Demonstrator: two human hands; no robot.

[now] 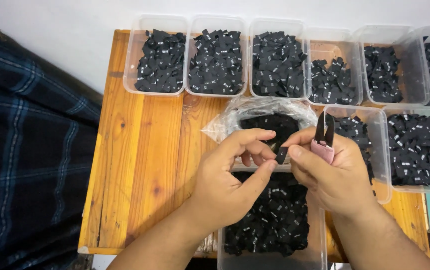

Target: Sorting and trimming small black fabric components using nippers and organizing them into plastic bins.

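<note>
while both hands meet above the near tub (270,260), the left hand (225,180) and right hand (332,172) pinch one small black label (281,155) between fingertips; pink-handled snips (323,137) rest tucked in the right palm, kept ready.

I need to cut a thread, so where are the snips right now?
The snips are in the right hand, blades pointing up, just right of the plastic bag.

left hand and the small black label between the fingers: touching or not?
Touching. The head view shows the left hand pinching the small black label at thumb and fingertip, with no gap visible. The right hand meets it from the other side, with the snips in that hand.
</note>
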